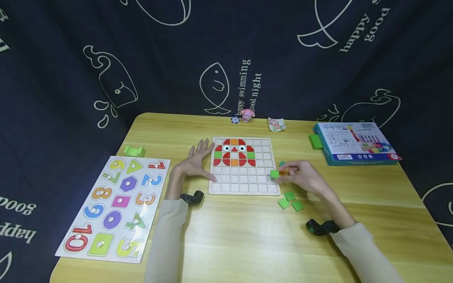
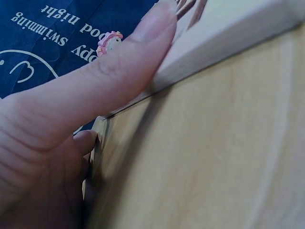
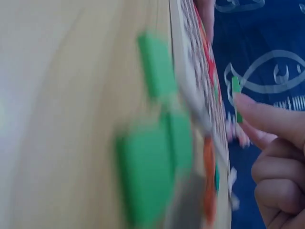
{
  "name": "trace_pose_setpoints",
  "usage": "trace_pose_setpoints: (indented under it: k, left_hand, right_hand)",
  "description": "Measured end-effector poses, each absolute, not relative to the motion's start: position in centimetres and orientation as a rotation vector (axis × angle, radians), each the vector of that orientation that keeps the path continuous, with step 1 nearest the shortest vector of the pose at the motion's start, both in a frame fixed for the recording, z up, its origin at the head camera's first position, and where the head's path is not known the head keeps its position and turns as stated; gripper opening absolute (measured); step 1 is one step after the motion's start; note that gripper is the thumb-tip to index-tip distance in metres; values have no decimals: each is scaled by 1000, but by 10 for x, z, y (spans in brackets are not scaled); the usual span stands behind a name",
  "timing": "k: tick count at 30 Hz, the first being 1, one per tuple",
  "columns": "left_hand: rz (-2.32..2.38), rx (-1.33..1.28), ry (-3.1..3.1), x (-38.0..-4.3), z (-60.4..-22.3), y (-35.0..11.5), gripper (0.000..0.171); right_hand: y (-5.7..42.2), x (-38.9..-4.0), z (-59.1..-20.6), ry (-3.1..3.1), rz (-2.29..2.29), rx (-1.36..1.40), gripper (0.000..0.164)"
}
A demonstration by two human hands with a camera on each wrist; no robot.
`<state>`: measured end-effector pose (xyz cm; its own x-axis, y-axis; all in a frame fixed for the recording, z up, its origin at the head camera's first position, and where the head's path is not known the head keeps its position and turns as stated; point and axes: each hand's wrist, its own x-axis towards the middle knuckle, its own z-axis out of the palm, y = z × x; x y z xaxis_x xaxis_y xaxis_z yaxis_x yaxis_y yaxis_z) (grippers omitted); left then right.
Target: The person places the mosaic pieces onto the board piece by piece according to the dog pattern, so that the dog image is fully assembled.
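Green square tile [image 1: 274, 174], one, pinched by the right hand [image 1: 301, 176] over the right edge of the pale grid board [image 1: 244, 188]; left hand [image 1: 192, 163] spread at its left edge; three loose green tiles [image 1: 289, 196] nearby.

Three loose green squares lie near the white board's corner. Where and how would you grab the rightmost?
Probably pinch the rightmost loose green square tile by two opposite edges, coming from above and its right. It lies flat on the pale wood-grained table, so its thin edges give the likeliest hold. The other two green tiles sit to its left; bare tabletop borders its right.
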<state>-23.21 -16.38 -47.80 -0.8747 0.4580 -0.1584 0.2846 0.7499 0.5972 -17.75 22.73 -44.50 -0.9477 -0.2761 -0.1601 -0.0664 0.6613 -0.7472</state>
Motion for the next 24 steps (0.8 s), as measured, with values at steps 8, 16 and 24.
trace_pose_setpoints:
  k: [8,16,24]
  left_hand:
    - [831,582,2657,-232,-480,-165,132]
    - [824,597,2660,-232,-480,-165,133]
    - [822,586,2664,-230,-478,-164,132]
  right_hand:
    - [143,-191,-442,2586,-1191,-245,24]
    - [107,-202,-450,2544,-1289,-160,27]
    - [108,-206,-457,2481,-1373,-225,24]
